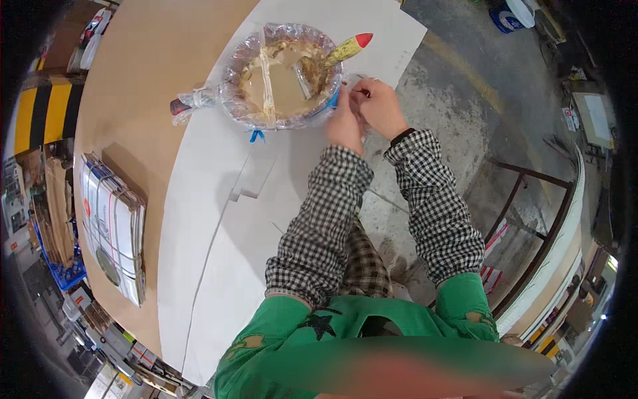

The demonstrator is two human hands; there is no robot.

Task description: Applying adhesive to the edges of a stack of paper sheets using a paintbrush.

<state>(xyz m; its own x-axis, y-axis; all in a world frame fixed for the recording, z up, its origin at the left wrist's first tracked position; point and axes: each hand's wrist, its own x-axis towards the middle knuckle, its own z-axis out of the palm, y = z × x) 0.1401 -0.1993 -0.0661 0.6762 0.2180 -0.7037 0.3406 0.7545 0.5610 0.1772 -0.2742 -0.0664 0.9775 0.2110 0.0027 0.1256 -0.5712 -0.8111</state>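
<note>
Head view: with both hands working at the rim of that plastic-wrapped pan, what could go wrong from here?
The pan sits near the table's edge, so a tug by the left hand or right hand might slide it off. The brush leaning on its rim could tip out. Pulling might tear the plastic wrap.

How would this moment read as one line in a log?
left hand: at pan rim | right hand: beside it, fingers pinching plastic wrap | brush: in pan
</note>
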